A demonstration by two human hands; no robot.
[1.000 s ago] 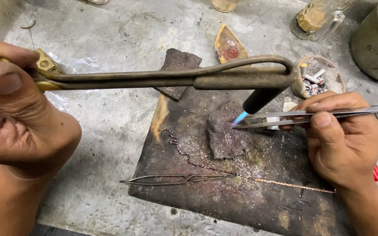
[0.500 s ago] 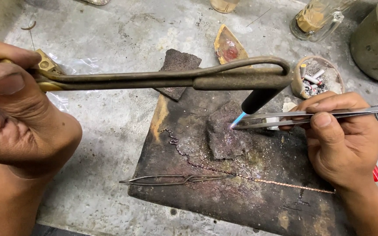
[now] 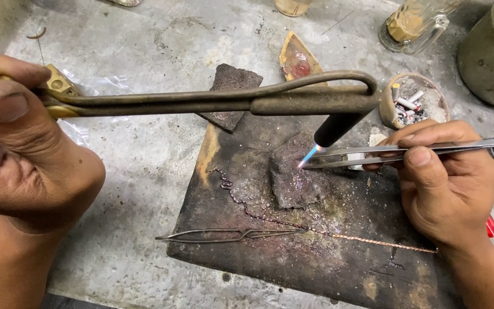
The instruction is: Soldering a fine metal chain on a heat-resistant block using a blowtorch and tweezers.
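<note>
Grey table (image 3: pixel 132 154), charred block (image 3: pixel 293 252) centre: left hand (image 3: pixel 24 149) clenched round torch (image 3: pixel 230 100), right hand (image 3: pixel 447 177) pinching tweezers (image 3: pixel 384 153) at flame, chain (image 3: pixel 270 217) mostly unheated.

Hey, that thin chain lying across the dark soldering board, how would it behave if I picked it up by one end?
The chain would probably hang floppy: it already lies in a loose curve across the dark board. It looks very fine, so likely light and easily kinked or snagged. With the torch flame close by, it may be hot.
</note>
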